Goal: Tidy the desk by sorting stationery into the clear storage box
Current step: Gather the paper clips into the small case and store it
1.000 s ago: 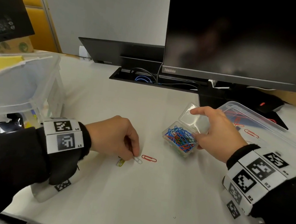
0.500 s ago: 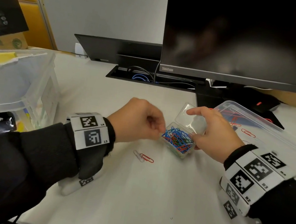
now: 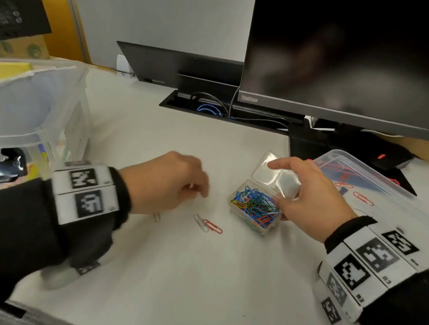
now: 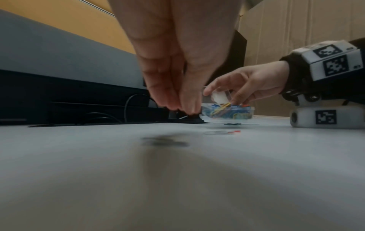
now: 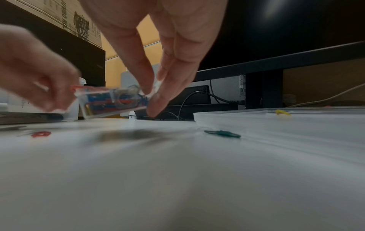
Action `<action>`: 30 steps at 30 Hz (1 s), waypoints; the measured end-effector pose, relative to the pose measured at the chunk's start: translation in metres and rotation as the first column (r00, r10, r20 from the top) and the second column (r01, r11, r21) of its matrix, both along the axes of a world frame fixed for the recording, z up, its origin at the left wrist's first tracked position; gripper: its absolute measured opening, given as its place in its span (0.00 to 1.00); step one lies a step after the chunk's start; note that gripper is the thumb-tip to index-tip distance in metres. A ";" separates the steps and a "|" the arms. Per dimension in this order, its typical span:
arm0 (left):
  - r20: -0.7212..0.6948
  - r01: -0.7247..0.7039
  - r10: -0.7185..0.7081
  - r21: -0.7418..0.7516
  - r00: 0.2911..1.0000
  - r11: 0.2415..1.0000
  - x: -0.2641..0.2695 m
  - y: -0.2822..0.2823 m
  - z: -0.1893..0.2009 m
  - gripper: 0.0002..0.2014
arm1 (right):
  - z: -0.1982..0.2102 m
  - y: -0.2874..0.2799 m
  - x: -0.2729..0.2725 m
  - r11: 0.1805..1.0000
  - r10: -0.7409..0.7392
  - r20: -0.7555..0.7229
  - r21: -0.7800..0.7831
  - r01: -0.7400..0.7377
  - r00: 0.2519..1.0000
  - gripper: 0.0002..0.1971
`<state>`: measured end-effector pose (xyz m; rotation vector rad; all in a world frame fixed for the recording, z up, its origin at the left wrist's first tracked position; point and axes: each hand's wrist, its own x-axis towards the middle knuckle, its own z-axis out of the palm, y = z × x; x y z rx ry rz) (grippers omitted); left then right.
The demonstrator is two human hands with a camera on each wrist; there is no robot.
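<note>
The right hand [image 3: 313, 199] has its grip on the small clear paper-clip case [image 3: 255, 210]: thumb and fingers pinch its near right edge where the open hinged lid [image 3: 275, 175] meets the tray, with the forefinger stretched over the lid. In the right wrist view the case [image 5: 110, 101] is tilted, its far end raised off the bench [image 3: 189, 284]. It is filled with coloured paper clips [image 3: 254, 204].

The left hand [image 3: 165, 183] hovers just left of the case, apart from it, blurred, with fingers loosely curled downward and fingertips bunched close together; whether its grip holds anything I cannot tell. In the left wrist view those fingertips [image 4: 187, 107] sit just above the bench beside the case.

Just below that grip, between the two hands, a white paper clip [image 3: 201, 223] and a red paper clip [image 3: 212, 226] lie touching on the bench. Another pale clip [image 3: 156, 217] lies beneath the left wrist edge.

Beyond the right grip lies a flat clear lid [image 3: 366, 182] with red clips [image 3: 363, 198] on it. Well left of the left grip stands the clear storage box [image 3: 20, 111]. Behind both is a monitor [image 3: 363, 53].
</note>
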<state>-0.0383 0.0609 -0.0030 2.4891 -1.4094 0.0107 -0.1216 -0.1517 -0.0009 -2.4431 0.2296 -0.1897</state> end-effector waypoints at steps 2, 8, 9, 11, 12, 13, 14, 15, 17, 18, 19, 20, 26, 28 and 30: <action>-0.052 -0.008 0.017 0.169 0.999 0.986 -0.003 0.024 -0.002 0.12 | 0.000 0.000 0.000 1.000 0.005 -0.006 -0.007 -0.005 1.000 0.27; -0.150 -0.043 0.097 0.330 0.984 0.943 -0.008 0.041 -0.001 0.14 | -0.001 0.000 0.001 1.000 -0.004 -0.023 0.006 0.004 1.000 0.27; -0.170 -0.025 0.084 0.321 0.982 0.947 -0.008 0.037 0.000 0.13 | -0.001 0.000 0.001 1.000 -0.008 -0.025 0.005 0.008 1.000 0.27; -0.217 0.012 0.052 0.286 0.975 0.958 -0.008 0.028 0.000 0.11 | -0.002 0.000 0.001 1.000 -0.018 -0.035 0.004 0.018 0.999 0.28; -0.238 0.030 0.035 0.265 0.971 0.964 -0.008 0.022 -0.001 0.10 | -0.002 0.000 0.001 1.000 -0.022 -0.041 0.001 0.022 0.999 0.27; -0.254 0.045 0.018 0.238 0.967 0.970 -0.009 0.017 -0.001 0.09 | -0.002 0.000 0.001 1.000 -0.025 -0.045 -0.001 0.025 0.999 0.27; -0.266 0.054 0.001 0.200 0.964 0.978 -0.009 0.012 0.000 0.09 | -0.002 0.001 0.001 1.000 -0.027 -0.047 -0.002 0.027 0.999 0.27; -0.271 0.060 -0.016 0.153 0.962 0.986 -0.010 0.007 0.000 0.08 | -0.002 0.001 0.001 1.000 -0.030 -0.049 -0.003 0.030 0.998 0.27; -0.271 0.061 -0.035 0.090 0.962 0.994 -0.008 -0.002 0.001 0.09 | -0.002 0.002 0.001 0.999 -0.033 -0.054 -0.007 0.033 0.998 0.27; -0.285 0.055 -0.025 0.096 0.958 0.994 -0.007 -0.005 0.001 0.10 | -0.002 0.002 0.001 0.999 -0.033 -0.056 -0.008 0.033 0.998 0.27; -0.315 0.045 -0.004 0.122 0.949 0.992 -0.005 -0.007 0.000 0.12 | -0.002 0.002 0.001 0.999 -0.033 -0.058 -0.008 0.033 0.998 0.27; -0.349 0.038 0.018 0.153 0.937 0.988 -0.004 -0.008 -0.001 0.14 | -0.002 0.002 0.001 0.999 -0.034 -0.059 -0.007 0.033 0.998 0.27; -0.418 0.038 0.038 0.173 0.908 0.984 0.001 -0.016 -0.003 0.11 | -0.002 0.002 0.000 1.000 -0.027 -0.066 -0.010 0.026 0.997 0.27; -0.414 0.032 0.047 0.182 0.909 0.983 0.001 -0.018 -0.003 0.08 | -0.002 0.002 0.000 1.000 -0.029 -0.065 -0.015 0.028 0.997 0.27; -0.417 0.031 0.053 0.192 0.907 0.981 0.002 -0.019 -0.003 0.06 | -0.001 0.002 0.000 0.999 -0.029 -0.064 -0.017 0.028 0.997 0.27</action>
